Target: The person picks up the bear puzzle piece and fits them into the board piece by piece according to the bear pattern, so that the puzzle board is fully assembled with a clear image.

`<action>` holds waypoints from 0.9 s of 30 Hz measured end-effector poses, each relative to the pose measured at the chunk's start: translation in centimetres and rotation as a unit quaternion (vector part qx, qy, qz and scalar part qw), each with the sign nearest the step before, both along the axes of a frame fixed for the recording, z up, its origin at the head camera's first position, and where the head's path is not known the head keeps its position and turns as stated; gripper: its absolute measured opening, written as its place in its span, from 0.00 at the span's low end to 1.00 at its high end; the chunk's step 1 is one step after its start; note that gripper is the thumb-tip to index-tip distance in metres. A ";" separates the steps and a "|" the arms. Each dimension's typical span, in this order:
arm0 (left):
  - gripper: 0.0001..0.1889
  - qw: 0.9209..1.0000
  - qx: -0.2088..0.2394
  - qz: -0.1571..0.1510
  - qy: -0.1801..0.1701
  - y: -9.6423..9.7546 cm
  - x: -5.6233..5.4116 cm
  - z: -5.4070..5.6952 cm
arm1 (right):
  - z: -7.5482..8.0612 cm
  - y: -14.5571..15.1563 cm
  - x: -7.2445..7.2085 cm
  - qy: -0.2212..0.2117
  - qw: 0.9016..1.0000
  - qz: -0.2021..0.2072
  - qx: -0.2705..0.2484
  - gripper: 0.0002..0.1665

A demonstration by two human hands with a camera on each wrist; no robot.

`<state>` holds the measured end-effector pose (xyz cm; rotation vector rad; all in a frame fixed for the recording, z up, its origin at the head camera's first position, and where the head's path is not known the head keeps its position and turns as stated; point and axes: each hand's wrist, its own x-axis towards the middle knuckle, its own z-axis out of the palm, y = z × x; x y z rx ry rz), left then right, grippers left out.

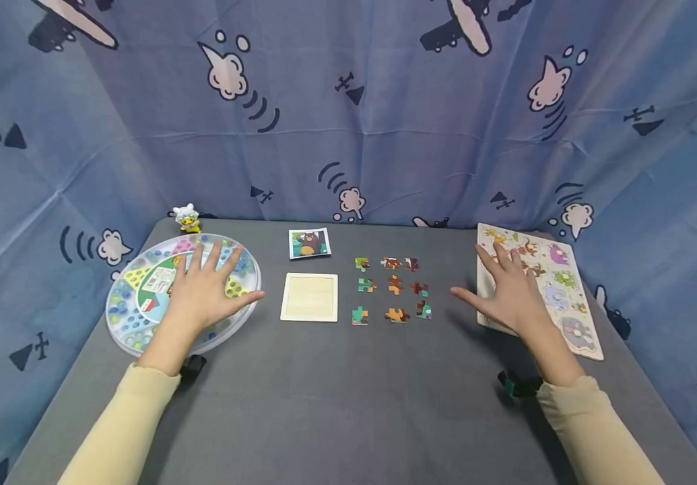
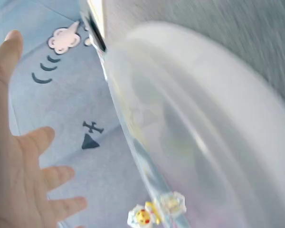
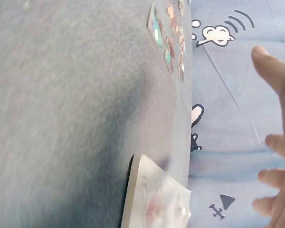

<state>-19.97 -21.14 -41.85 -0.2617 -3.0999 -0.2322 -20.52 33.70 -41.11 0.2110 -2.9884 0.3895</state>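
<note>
In the head view my left hand [image 1: 203,293] is spread, palm down, over a round board in a clear case [image 1: 119,323] with marbles in it. The left wrist view shows a gap between that hand and the round case [image 2: 256,95]. My right hand [image 1: 510,296], fingers also spread, hovers over the left side of an animal puzzle board [image 1: 577,330]. Neither hand holds anything. Between them lie several loose jigsaw pieces [image 1: 394,284] in rough rows. Left of these sits a pale wooden puzzle tray [image 1: 309,297], with a bear picture card [image 1: 310,243] behind it.
A small white and yellow figurine [image 1: 187,218] stands behind the round case, at the table's back edge. A patterned blue curtain [image 1: 300,87] hangs behind and beside the grey table [image 1: 324,404]. Each wrist wears a dark camera band.
</note>
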 end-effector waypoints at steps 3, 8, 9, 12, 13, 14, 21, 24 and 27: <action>0.54 0.998 0.065 -0.024 0.000 0.6 0.4 -0.3 | -0.4 -0.5 -0.4 0.018 0.998 0.015 -0.061 0.61; 0.51 0.980 0.191 -0.055 0.016 2.3 1.3 -1.2 | -1.9 -2.0 -1.4 0.039 0.989 0.035 -0.142 0.54; 0.49 0.974 0.217 -0.056 0.019 2.6 1.5 -1.4 | -2.3 -2.3 -1.6 0.041 0.986 0.039 -0.156 0.53; 0.45 0.957 0.283 -0.055 0.027 3.6 2.1 -2.0 | -3.5 -3.5 -2.3 0.045 0.978 0.053 -0.195 0.51; 0.44 0.952 0.301 -0.053 0.029 3.9 2.3 -2.2 | -3.8 -3.8 -2.6 0.046 0.975 0.061 -0.207 0.50; 0.42 0.947 0.316 -0.051 0.030 4.2 2.4 -2.4 | -4.1 -4.2 -2.9 0.046 0.973 0.068 -0.218 0.49; 0.41 0.923 0.381 -0.058 0.008 5.6 3.0 -3.8 | -4.9 -7.1 -4.9 0.009 0.961 0.098 -0.259 0.42; 0.41 0.916 0.395 -0.062 0.005 6.0 3.0 -4.2 | -4.9 -8.3 -5.7 -0.003 0.960 0.106 -0.260 0.42; 0.41 0.912 0.406 -0.060 0.007 6.1 3.0 -4.4 | -5.0 -9.2 -6.5 -0.008 0.960 0.113 -0.257 0.41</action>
